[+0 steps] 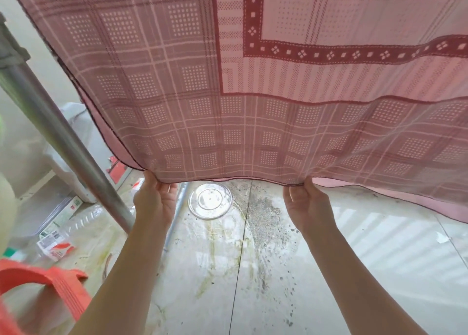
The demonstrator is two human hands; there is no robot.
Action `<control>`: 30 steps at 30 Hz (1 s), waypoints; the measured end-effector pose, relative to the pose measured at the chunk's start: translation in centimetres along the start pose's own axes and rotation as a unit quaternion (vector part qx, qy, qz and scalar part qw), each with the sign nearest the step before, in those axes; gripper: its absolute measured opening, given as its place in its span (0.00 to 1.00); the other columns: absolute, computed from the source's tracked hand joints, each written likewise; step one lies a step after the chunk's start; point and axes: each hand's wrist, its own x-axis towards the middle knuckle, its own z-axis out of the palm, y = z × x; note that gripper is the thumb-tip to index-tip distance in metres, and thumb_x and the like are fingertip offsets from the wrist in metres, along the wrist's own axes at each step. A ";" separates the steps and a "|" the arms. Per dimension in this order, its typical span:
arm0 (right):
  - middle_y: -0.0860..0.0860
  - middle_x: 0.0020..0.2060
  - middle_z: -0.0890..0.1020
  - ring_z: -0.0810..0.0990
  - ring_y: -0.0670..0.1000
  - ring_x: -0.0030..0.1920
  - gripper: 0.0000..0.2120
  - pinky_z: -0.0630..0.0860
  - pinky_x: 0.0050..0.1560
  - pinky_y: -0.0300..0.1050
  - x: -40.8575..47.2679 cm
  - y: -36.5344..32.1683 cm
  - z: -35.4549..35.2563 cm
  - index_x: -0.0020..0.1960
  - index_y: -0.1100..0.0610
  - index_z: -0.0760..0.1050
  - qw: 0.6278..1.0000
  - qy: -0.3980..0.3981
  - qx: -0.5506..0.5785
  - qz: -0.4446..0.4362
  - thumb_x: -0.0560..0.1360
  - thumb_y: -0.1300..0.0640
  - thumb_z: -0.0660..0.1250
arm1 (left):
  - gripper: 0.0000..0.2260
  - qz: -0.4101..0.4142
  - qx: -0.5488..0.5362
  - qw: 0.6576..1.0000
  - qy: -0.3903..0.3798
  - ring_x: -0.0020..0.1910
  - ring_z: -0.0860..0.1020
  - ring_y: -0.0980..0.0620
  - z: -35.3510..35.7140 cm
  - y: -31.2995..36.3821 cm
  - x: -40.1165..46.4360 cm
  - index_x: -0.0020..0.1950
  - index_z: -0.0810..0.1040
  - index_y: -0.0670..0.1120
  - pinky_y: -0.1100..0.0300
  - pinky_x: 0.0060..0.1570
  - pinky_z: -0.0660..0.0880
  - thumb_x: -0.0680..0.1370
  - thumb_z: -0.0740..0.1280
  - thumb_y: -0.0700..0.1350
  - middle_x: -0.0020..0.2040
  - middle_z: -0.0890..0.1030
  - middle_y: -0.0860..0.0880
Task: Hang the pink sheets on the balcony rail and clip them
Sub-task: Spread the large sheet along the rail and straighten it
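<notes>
Overhead, left hand (154,199) and right hand (307,203) each close their grip on the thin checked pink sheet's (228,94) wavy hem.

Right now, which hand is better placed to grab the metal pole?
Left. The left hand pinches the pink sheet hem right beside the metal pole; the right hand holds the hem farther away.
</notes>
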 end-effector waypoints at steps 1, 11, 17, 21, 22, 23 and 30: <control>0.49 0.33 0.84 0.84 0.46 0.37 0.08 0.79 0.43 0.46 0.0 0.4 0.0 0.43 0.58 0.75 1.000 0.004 0.004 0.003 0.78 0.60 0.59 | 0.10 0.009 0.000 1.000 0.016 0.47 0.81 0.56 0.1 0.1 0.5 0.50 0.75 0.45 0.62 0.40 0.79 0.81 0.55 0.42 0.44 0.83 0.52; 0.51 0.39 0.85 0.84 0.48 0.41 0.06 0.76 0.50 0.46 -0.4 2.7 0.7 0.47 0.60 0.77 0.998 0.000 0.055 0.022 0.78 0.62 0.61 | 0.10 0.002 0.016 0.999 0.039 0.52 0.79 0.55 -0.3 0.0 2.1 0.57 0.74 0.48 0.57 0.57 0.76 0.81 0.56 0.48 0.56 0.79 0.53; 0.50 0.49 0.82 0.78 0.47 0.57 0.07 0.72 0.57 0.47 -1.3 2.4 0.0 0.54 0.58 0.75 0.997 -0.029 0.048 0.044 0.77 0.62 0.63 | 0.18 -0.051 0.010 0.998 -0.024 0.59 0.73 0.51 -2.0 -1.2 -1.3 0.64 0.68 0.48 0.55 0.55 0.71 0.77 0.60 0.55 0.60 0.73 0.51; 0.50 0.44 0.80 0.79 0.45 0.51 0.14 0.71 0.59 0.46 -2.3 2.1 0.1 0.44 0.56 0.78 0.996 -0.065 0.041 0.053 0.63 0.72 0.67 | 0.15 -0.044 0.002 0.998 -0.045 0.57 0.73 0.55 -1.9 -0.5 -1.8 0.65 0.70 0.51 0.55 0.56 0.71 0.78 0.62 0.47 0.61 0.74 0.55; 0.49 0.41 0.81 0.80 0.45 0.49 0.14 0.71 0.59 0.46 -2.5 2.1 0.0 0.42 0.56 0.79 0.995 -0.066 0.050 0.052 0.60 0.70 0.69 | 0.16 -0.038 -0.005 0.998 -0.043 0.57 0.73 0.55 -1.5 -0.1 -1.7 0.67 0.68 0.50 0.55 0.57 0.70 0.79 0.61 0.46 0.60 0.75 0.54; 0.48 0.41 0.80 0.79 0.45 0.49 0.11 0.71 0.59 0.46 -2.6 2.1 0.1 0.42 0.56 0.78 0.995 -0.062 0.060 0.052 0.63 0.68 0.70 | 0.16 -0.032 -0.014 0.999 -0.033 0.57 0.74 0.55 -1.3 0.2 -1.4 0.67 0.67 0.48 0.55 0.59 0.70 0.79 0.61 0.43 0.58 0.76 0.53; 0.48 0.43 0.79 0.77 0.44 0.44 0.11 0.74 0.47 0.43 -2.6 2.2 -0.7 0.47 0.57 0.77 0.994 -0.019 0.093 0.049 0.66 0.64 0.73 | 0.06 -0.022 -0.028 0.999 0.001 0.51 0.78 0.56 -0.7 0.4 -1.1 0.55 0.74 0.48 0.59 0.53 0.75 0.79 0.62 0.44 0.51 0.80 0.54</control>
